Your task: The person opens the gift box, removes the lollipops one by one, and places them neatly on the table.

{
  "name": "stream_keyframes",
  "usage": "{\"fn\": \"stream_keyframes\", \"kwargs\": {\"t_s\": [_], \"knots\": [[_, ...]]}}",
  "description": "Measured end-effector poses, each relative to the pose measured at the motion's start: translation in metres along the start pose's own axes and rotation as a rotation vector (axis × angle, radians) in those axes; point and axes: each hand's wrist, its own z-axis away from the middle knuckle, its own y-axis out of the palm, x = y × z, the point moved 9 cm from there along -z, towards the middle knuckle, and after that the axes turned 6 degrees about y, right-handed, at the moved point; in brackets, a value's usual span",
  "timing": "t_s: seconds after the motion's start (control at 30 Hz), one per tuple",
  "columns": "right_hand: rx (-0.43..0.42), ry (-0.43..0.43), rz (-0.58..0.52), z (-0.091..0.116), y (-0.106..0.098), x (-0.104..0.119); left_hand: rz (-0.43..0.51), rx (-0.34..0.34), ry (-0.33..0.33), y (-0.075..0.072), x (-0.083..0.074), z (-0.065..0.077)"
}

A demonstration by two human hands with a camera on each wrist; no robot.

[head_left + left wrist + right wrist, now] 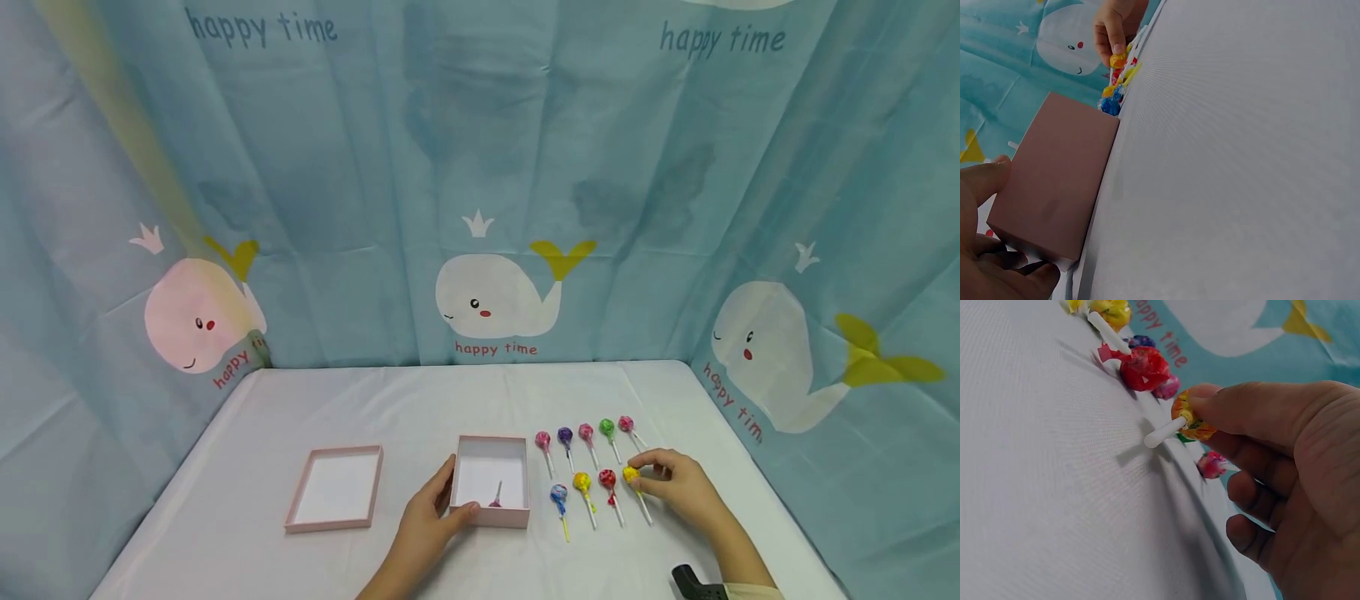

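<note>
My left hand grips an open pink box, its thumb at the front edge and its fingers along the left side. Inside the box, near the front wall, a single lollipop leans with its stick up. Over on the right, my right hand pinches the wrapped head of a yellow lollipop between thumb and forefinger. Its white stick points toward me, and the right wrist view shows the stick's tip just over the cloth. Beside it lies a red lollipop.
A pink-edged box lid lies to the left. Right of the box, lollipops form two rows, among them a blue one, another yellow one and a green one. A whale-print curtain surrounds the white-covered table.
</note>
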Motion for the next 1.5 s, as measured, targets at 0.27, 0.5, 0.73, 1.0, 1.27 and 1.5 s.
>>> {"fn": "stream_keyframes", "kwargs": {"t_s": [0.27,0.5,0.73,1.0,1.27,1.5], "knots": [[0.016,0.055,0.021,-0.002,-0.002,-0.006,0.038,-0.022,0.006,0.003,-0.001,-0.001],[0.035,0.050,0.002,-0.005,0.001,-0.008,0.008,-0.035,-0.011,0.004,0.001,0.002],[0.033,0.059,-0.012,-0.003,0.005,-0.010,0.002,-0.047,-0.012,0.004,0.001,0.006],[0.023,0.054,0.003,-0.002,0.005,-0.011,0.021,-0.041,-0.021,0.004,0.000,0.007],[0.024,0.028,0.008,-0.003,0.004,-0.012,0.019,-0.035,-0.027,0.005,0.000,0.005],[0.019,0.032,0.036,0.002,-0.005,-0.004,0.008,-0.036,-0.016,0.005,-0.002,0.005]]}}
